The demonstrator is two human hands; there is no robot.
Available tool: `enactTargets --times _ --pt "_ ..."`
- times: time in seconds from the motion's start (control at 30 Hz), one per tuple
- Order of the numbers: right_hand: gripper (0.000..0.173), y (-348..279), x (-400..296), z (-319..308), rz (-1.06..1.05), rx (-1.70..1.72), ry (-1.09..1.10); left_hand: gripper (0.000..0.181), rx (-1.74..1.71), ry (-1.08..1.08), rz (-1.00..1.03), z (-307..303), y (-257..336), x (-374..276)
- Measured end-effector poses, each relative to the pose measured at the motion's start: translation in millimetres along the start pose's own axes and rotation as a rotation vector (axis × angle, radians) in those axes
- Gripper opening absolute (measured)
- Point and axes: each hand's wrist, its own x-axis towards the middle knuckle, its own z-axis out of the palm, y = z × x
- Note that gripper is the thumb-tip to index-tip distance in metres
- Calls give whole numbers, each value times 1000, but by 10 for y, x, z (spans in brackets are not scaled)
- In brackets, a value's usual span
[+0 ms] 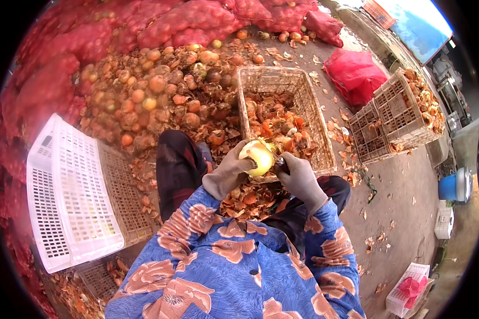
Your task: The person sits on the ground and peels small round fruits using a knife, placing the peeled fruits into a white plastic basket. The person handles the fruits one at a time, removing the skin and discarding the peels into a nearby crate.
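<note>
My left hand (pixel 228 170), in a grey glove, grips a partly peeled onion (pixel 258 157) whose pale yellow-green flesh is bare. My right hand (pixel 299 175), gloved the same way, is closed around the dark handle of a small knife (pixel 282 162). The blade is mostly hidden beside the onion. Both hands are above the near rim of a dirty plastic crate (pixel 319 119). Inside that crate lie onion skins and scraps (pixel 279 123). More loose skins (pixel 247 199) cover the ground between my knees.
A heap of unpeeled onions (pixel 155 87) spreads ahead on the left, backed by red mesh sacks (pixel 191 24). A white crate (pixel 76 191) stands at my left. On the right are stacked crates (pixel 395 115) topped with skins, a red mesh bag (pixel 355 73) and a blue bucket (pixel 449 186).
</note>
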Motion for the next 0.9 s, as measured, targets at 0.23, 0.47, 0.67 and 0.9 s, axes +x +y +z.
enactTargets --times 0.23,0.47,0.67,0.9 --pt "14 391 -45 43 100 -39 43 76 112 109 -65 -18 -2 38" --pt "12 -1 -91 -19 -68 -217 64 67 281 104 -71 -63 -62 130" --pt "13 -58 -72 -29 -72 -293 16 64 437 73 -29 -69 -148 158" --pt "13 -103 -85 -20 -81 -387 -46 55 504 55 46 1 -180 197"
